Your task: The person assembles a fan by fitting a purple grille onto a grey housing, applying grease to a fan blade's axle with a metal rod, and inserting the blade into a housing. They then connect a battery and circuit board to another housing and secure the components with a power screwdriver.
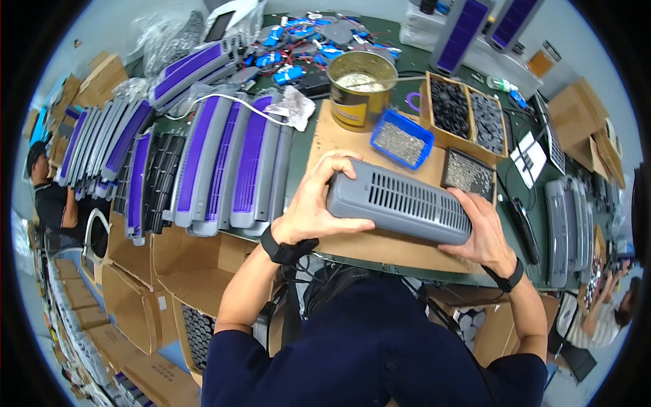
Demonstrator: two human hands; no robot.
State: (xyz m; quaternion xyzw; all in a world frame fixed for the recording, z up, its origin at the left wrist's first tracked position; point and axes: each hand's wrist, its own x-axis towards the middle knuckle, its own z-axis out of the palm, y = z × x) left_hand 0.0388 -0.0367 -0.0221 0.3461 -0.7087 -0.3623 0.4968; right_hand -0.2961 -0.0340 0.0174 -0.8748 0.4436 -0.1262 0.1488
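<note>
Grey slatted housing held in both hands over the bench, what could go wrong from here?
1. The grey slatted housing is gripped only at its ends by the left hand and the right hand; a slip could drop it onto the cardboard mat.
2. The blue tray of small parts and the open gold can stand just behind it; a swing could possibly spill them.

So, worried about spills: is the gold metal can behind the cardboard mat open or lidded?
Open: the gold metal can stands upright, no lid, pale contents visible inside.
</note>
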